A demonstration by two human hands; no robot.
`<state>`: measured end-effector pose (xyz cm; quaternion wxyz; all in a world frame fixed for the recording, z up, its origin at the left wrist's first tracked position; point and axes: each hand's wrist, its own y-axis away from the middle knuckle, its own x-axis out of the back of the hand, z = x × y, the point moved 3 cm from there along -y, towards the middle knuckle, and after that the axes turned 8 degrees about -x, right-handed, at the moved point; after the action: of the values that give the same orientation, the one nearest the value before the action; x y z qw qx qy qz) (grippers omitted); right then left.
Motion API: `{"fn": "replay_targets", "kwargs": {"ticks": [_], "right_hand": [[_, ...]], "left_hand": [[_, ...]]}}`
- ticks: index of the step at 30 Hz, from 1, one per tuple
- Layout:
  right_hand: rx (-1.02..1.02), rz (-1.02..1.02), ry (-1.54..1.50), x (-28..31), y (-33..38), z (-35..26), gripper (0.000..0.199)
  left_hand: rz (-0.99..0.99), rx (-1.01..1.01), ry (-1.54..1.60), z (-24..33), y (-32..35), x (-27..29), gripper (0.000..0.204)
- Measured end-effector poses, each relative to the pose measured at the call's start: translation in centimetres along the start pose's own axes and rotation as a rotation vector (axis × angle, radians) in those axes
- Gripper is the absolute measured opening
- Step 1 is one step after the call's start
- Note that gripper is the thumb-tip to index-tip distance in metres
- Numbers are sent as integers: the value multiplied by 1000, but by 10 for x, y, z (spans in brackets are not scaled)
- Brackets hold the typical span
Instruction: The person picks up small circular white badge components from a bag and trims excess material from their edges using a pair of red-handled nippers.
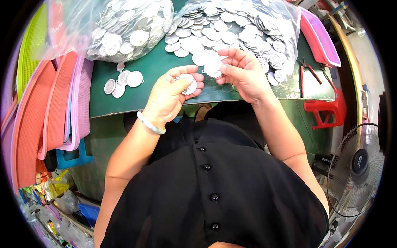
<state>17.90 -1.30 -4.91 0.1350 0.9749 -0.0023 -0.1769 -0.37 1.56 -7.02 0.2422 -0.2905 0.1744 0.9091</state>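
My left hand (168, 91), a pale bangle on its wrist, is closed on a round silver pendant (189, 85), which lies on the fingers under the thumb. Just to the right, my right hand (247, 77) pinches another silver pendant (213, 68) between thumb and fingers; a small loop shows on its edge. Both hands are over the near part of the green table (132, 99). Beyond them, a heap of similar pendants (211, 35) spills from an open clear plastic bag (291, 25). A few loose pendants (134, 79) lie left of my left hand.
A second clear bag (138, 37) full of pendants stands at the far left. Stacked plastic baskets (31, 124) crowd the left side. Red-handled pliers (302, 80) lie at the right, by a pink tray (318, 37). A red stool (326, 107) and a fan (357, 165) stand lower right.
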Motion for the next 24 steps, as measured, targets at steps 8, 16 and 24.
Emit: {"fn": "replay_targets", "kwargs": {"ticks": [8,16,24], "right_hand": [[71,17,103,-17,12,-2,30],[586,222,1205,4,16,-14,46],[750,141,1428,-5,13,-11,41]], "left_hand": [[29,-61,12,-9,-3,-10,14],[64,-16,-10,-3,-3,-8,12],[56,3,-43,-5,-3,-9,12]]}}
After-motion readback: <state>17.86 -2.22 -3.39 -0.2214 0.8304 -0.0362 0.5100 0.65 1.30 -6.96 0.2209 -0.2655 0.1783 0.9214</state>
